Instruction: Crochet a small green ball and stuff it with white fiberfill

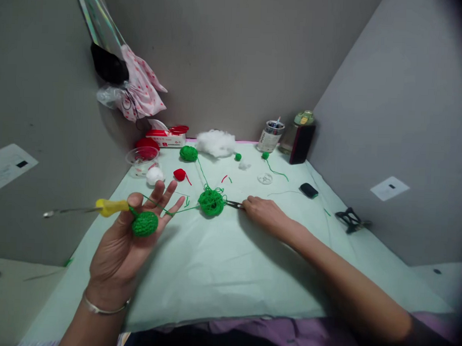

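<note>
My left hand [126,240] is raised at the left, palm up. Its thumb and index finger hold a crochet hook with a yellow handle [110,207], while the other fingers are spread. A round green crocheted piece [145,224] rests against the palm by the hook. Green yarn runs over my fingers to a loose tangle of green yarn [212,202] on the table. My right hand [265,212] is closed at the right of that tangle on a slim dark pointed tool [234,205], perhaps scissors; its grip end is hidden. The tool's tip is at the tangle's edge.
Behind lie a green yarn ball [188,154], white stuffing [216,143], a red piece [180,175] and a clear tub [144,160]. A pen can [270,136], a bottle [289,137] and a phone [302,144] stand back right. A black clip-like object [349,219] lies right.
</note>
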The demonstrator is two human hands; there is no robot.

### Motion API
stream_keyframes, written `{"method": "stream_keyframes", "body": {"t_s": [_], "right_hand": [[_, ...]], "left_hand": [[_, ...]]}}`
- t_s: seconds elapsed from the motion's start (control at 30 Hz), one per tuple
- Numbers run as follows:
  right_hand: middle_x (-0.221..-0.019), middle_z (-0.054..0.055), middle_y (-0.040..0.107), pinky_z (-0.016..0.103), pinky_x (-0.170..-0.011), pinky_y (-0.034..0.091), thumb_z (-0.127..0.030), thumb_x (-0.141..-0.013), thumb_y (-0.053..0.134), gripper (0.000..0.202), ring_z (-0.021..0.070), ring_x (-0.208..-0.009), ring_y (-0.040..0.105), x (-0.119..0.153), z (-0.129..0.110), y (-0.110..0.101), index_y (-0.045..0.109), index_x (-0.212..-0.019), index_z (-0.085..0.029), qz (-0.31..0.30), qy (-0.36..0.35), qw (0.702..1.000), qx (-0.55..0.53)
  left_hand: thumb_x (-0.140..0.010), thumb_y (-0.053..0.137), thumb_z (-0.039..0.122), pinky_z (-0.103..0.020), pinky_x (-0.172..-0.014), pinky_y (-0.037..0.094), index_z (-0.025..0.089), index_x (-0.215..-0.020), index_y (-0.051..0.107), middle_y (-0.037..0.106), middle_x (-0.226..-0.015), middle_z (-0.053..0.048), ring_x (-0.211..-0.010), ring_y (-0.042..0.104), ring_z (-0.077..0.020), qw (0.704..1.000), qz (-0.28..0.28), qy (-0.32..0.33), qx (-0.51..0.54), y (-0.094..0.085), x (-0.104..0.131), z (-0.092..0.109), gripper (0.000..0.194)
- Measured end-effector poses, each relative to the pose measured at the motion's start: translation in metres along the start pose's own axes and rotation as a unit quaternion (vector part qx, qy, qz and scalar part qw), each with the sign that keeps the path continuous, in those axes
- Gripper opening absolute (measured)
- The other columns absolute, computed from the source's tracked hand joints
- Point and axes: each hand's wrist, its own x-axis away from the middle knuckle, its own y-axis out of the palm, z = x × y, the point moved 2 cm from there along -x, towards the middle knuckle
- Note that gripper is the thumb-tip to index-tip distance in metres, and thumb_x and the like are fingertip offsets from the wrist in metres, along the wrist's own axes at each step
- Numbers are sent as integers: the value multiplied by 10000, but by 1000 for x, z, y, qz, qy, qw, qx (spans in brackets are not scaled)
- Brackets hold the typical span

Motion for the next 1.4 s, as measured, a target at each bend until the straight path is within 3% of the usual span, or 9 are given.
{"method": "stream_keyframes", "body": {"t_s": [0.13, 0.2, 0.33, 0.57, 0.7, 0.87, 1.07, 1.23, 1.4], "right_hand": [[-1000, 98, 744, 301, -676, 404, -186, -1089, 395, 289, 184, -742, 639, 24, 3, -22, 684, -1089, -181, -2, -1, 999, -37], [-1042, 68, 771, 291, -725, 438, -329, -1128, 383, 327, 189, -840, 690, 29, -6, -31, 691, -1166, -226, 29, -22, 988, -153], [-1044, 59, 769, 282, -714, 431, -440, -1070, 570, 281, 180, -829, 692, 21, -35, -36, 704, -1230, -252, 100, -88, 972, -194], [-917, 55, 751, 277, -539, 243, -431, -1094, 513, 322, 141, -668, 622, -2, -67, -15, 741, -1072, -206, 166, -126, 975, -72], [-1000, 86, 764, 294, -594, 433, -438, -1046, 607, 316, 194, -760, 677, 1, -58, -6, 723, -1217, -200, 125, -159, 972, -119], [-1287, 132, 680, 430, -938, 596, -500, -969, 704, 696, 259, -1126, 685, 26, -48, -22, 451, -1579, -281, 241, -155, 894, -345], [-1035, 32, 641, 277, -755, 602, -153, -1029, 610, 357, 154, -918, 686, 62, -74, -20, 725, -1293, -365, 369, -139, 796, -460], [-1127, 79, 646, 319, -850, 623, -26, -981, 578, 564, 183, -1020, 697, 80, -90, -10, 631, -1457, -323, 389, -164, 823, -380], [-1017, 45, 695, 289, -789, 616, -119, -1007, 631, 365, 165, -924, 707, 83, -92, -5, 748, -1280, -332, 390, -124, 786, -462]], "left_hand": [[-737, 956, 351, -620, -1351, 129, 275, -778, 730, 810, -1190, 15, -1533, 475, -309, 1000, -4, -13, 6, 1, 1, -4, 242], [-749, 948, 351, -671, -1334, 92, 272, -775, 729, 807, -1204, 5, -1542, 461, -330, 1000, -7, -18, 3, 2, 1, -6, 234], [-761, 941, 342, -688, -1323, 69, 268, -778, 727, 799, -1244, 0, -1528, 481, -338, 999, -27, -31, 0, 6, 1, -10, 227], [-804, 913, 350, -510, -1300, 372, 249, -783, 729, 803, -1218, -6, -1462, 564, -283, 997, -41, -68, -3, 9, 3, -18, 211], [-758, 950, 327, -425, -1153, 550, 230, -786, 755, 813, -1041, 1, -1266, 699, -258, 995, -6, -93, -20, 12, -5, -23, 219], [-767, 944, 291, -185, -828, 568, 198, -836, 788, 734, -834, 35, -811, 690, -96, 989, -16, -112, -94, 24, -12, -44, 194], [-834, 884, 312, -175, -733, 464, 209, -813, 775, 675, -775, 28, -757, 593, -97, 978, -47, -144, -142, 36, 17, -80, 151], [-889, 825, 330, -220, -785, 466, 217, -852, 778, 669, -838, 10, -776, 563, -120, 979, -55, -150, -130, 37, 30, -89, 128], [-858, 847, 322, -240, -782, 471, 207, -849, 802, 705, -965, -17, -768, 558, -120, 979, -31, -147, -136, 37, 30, -89, 124]]}}
